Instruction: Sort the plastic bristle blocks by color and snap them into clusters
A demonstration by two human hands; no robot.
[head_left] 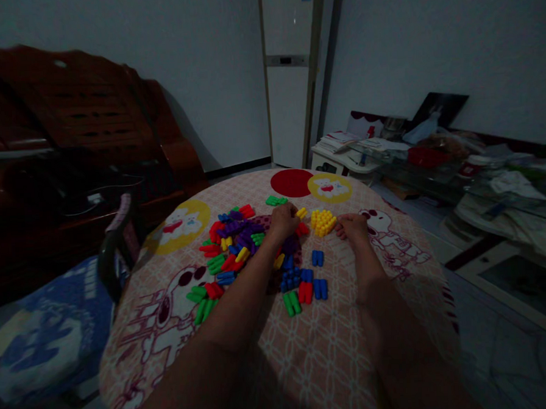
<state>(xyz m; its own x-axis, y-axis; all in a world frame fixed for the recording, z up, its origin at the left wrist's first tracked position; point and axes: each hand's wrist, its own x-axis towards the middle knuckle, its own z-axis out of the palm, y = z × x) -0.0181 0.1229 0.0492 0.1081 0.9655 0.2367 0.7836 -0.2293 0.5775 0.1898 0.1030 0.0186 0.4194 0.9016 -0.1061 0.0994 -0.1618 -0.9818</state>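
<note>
My left hand (pixel 283 221) reaches over the right side of a loose pile of plastic toy building blocks. Its fingers are pinched on a small yellow block (pixel 301 213). To the right lies a cluster of yellow blocks (pixel 323 222), packed together with their knobs showing. Beside that cluster's right edge is my right hand (pixel 353 227), fingers curled closed; whether they hold anything is hidden. Purple blocks (pixel 244 231) fill the middle of the pile. A red block (pixel 302 229) sits just under my left hand, and a green block (pixel 276 200) lies beyond it.
A patterned cloth covers the round table (pixel 335 348). Blue blocks (pixel 290 279) and a green block (pixel 291 303) lie nearer me. A chair (pixel 115 249) stands at left before a wooden bench (pixel 90 122). A cluttered glass-topped cabinet (pixel 389 155) stands at right.
</note>
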